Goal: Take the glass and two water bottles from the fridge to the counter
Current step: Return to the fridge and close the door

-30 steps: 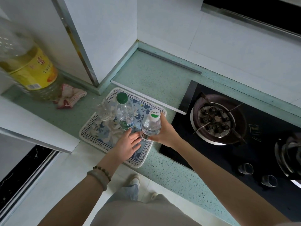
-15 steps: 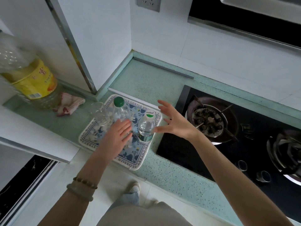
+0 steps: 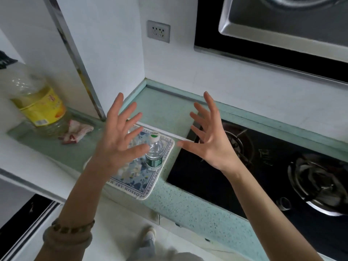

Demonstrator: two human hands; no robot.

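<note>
A small clear water bottle (image 3: 154, 150) with a white cap and green label stands upright on a blue floral mat (image 3: 139, 178) on the green counter (image 3: 190, 206). My left hand (image 3: 118, 136) is raised above the mat, fingers spread, holding nothing. It hides the second bottle and most of the glass; only a sliver of clear glass (image 3: 129, 132) shows between its fingers. My right hand (image 3: 209, 136) is also lifted, fingers apart and empty, to the right of the bottle over the stove's left edge.
A black gas stove (image 3: 263, 178) with two burners fills the counter's right side, under a range hood (image 3: 282, 25). A big oil bottle (image 3: 37, 108) and a crumpled cloth (image 3: 77, 131) sit at the left. A wall socket (image 3: 158, 31) is above the corner.
Both hands let go of the bottles on the mat and rose up with fingers spread. The view tilted upward, showing the socket and hood.
</note>
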